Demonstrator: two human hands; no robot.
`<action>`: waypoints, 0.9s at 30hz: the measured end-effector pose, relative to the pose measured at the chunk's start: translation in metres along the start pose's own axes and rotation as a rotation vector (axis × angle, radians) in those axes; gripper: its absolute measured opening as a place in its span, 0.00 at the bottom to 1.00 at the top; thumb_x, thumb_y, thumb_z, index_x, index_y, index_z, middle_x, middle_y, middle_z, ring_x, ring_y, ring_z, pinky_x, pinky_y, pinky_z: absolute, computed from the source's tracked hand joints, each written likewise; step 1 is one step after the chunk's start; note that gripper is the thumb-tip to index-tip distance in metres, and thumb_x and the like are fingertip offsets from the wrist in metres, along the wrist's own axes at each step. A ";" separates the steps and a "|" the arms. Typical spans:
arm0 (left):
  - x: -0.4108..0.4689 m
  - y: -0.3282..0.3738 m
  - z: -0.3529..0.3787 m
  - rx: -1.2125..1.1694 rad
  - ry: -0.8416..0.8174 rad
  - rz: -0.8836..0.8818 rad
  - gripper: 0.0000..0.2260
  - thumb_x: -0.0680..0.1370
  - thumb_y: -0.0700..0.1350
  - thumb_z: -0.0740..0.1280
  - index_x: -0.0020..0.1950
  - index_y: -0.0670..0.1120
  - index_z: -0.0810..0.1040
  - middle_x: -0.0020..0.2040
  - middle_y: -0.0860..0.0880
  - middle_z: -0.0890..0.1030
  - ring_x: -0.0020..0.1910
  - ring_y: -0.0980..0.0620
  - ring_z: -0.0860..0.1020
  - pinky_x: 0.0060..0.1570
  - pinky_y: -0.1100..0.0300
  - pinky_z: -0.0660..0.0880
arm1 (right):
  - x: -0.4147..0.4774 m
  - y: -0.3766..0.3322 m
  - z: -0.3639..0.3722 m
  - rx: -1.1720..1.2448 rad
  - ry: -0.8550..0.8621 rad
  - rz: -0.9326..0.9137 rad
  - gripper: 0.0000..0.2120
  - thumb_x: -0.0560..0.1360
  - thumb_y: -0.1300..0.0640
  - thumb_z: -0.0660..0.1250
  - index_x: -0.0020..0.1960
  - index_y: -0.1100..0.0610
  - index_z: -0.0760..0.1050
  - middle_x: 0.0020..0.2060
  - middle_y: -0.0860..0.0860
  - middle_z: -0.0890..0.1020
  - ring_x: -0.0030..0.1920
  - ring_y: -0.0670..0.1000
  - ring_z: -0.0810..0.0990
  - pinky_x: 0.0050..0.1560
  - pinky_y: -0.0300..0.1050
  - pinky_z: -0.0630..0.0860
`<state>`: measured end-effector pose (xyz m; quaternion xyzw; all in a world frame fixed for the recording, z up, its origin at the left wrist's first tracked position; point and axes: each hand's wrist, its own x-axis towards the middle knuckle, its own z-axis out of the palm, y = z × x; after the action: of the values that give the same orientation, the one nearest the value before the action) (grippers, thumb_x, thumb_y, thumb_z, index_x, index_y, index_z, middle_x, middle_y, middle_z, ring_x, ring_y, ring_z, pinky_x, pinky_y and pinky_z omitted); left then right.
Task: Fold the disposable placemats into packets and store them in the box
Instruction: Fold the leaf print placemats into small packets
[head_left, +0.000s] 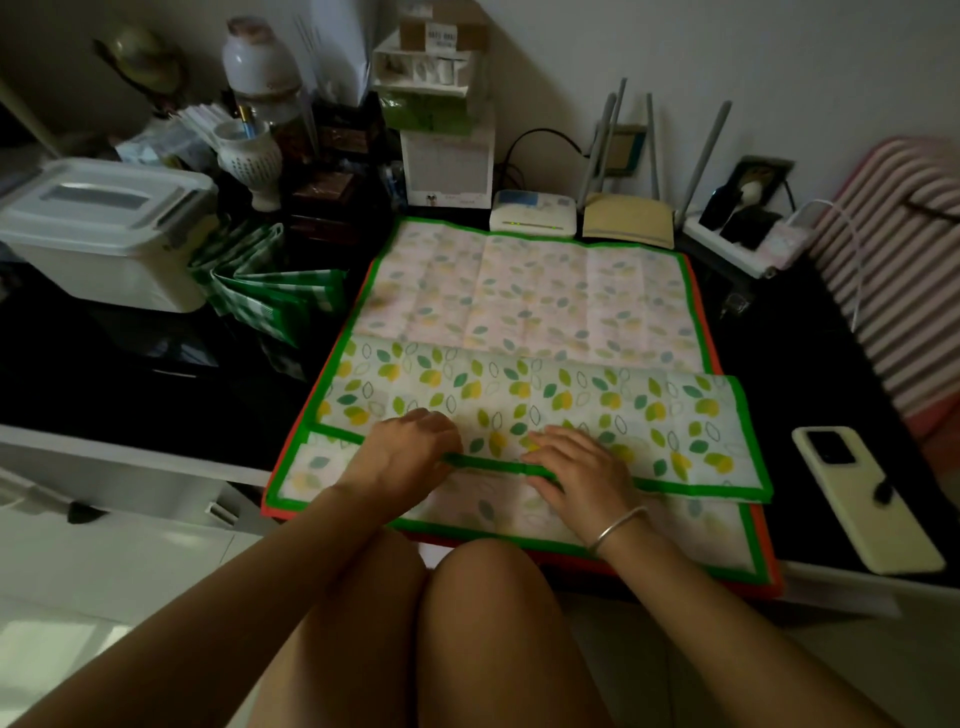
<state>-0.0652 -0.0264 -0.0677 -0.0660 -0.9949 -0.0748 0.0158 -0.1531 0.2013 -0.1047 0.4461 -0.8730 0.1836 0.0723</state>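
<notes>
Dark and glossy, the worktop (810, 364) carries clutter along the wall at its far side. Spread over the middle of it is the leaf-print placemat (530, 291), green-bordered, lying on a red-edged mat (777, 578) that peeps out all round it. One brighter folded band (519, 400) of the placemat already lies across its near half. Left of the placemat and further back stands the white lidded box (104, 234); between that box and the placemat sit green checked packets (265, 291). A phone (867, 499) lies to the right of the placemat.

Your hands are close together at the middle of the band's green near edge. Your right hand (576, 467) has fingers over the edge and thumb beneath, pinching it. Your left hand (410, 447) curls down onto the same edge; whether it pinches or only presses I cannot tell.

You look to be partway through a lengthwise fold. To do it well, I would line the green border up with the border beneath. The band's right end juts past the placemat's side, so square it first. Then slide your hands outward from the middle, smoothing the crease flat.
</notes>
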 end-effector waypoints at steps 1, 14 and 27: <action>0.001 -0.001 0.002 0.006 0.023 0.005 0.12 0.72 0.51 0.62 0.44 0.49 0.83 0.46 0.50 0.83 0.44 0.47 0.82 0.31 0.54 0.79 | 0.002 0.001 0.001 -0.005 0.016 -0.002 0.13 0.63 0.56 0.80 0.45 0.53 0.83 0.49 0.49 0.84 0.53 0.53 0.82 0.55 0.49 0.79; 0.006 0.002 0.011 -0.016 0.075 0.082 0.02 0.67 0.43 0.69 0.34 0.46 0.79 0.40 0.47 0.80 0.37 0.46 0.79 0.23 0.54 0.75 | 0.001 0.004 0.001 0.058 0.022 0.037 0.14 0.73 0.45 0.64 0.38 0.53 0.83 0.46 0.47 0.83 0.49 0.49 0.78 0.47 0.43 0.77; 0.039 0.024 -0.026 0.141 -0.290 -0.086 0.17 0.81 0.58 0.58 0.56 0.47 0.79 0.64 0.50 0.75 0.52 0.48 0.79 0.51 0.55 0.75 | 0.077 -0.001 0.038 -0.230 -0.400 0.317 0.29 0.80 0.43 0.36 0.77 0.54 0.35 0.77 0.50 0.35 0.75 0.52 0.32 0.74 0.56 0.33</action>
<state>-0.1004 -0.0020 -0.0371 -0.0322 -0.9914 0.0050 -0.1265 -0.1964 0.1276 -0.1173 0.3201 -0.9439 0.0007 -0.0808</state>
